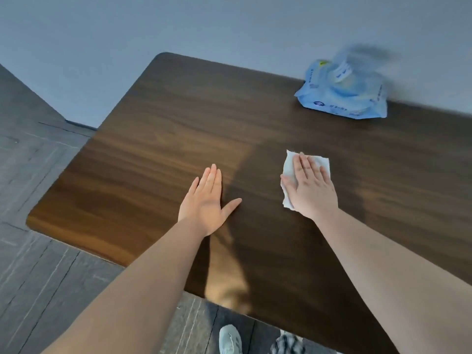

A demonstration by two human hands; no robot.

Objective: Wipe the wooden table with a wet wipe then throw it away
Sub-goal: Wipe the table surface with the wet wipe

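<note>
A pale shoe [230, 339] is seen on the dark floor [38, 264] below the table [166, 111]. The left hand [207, 200] is laid flat, empty, fingers spread. The white wet wipe [290, 169] is pressed flat under the right hand [311, 186]. A blue wipe pack [342, 94] is set at the far edge.

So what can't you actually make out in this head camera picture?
- Print on the blue plastic wet wipe pack: blurred by motion.
- Part of the white wet wipe: covered by the right hand.
- Right side of the dark wooden table: cut off by the frame edge.
- Any bin: none in view.
- Left hand palm: faces down.
</note>
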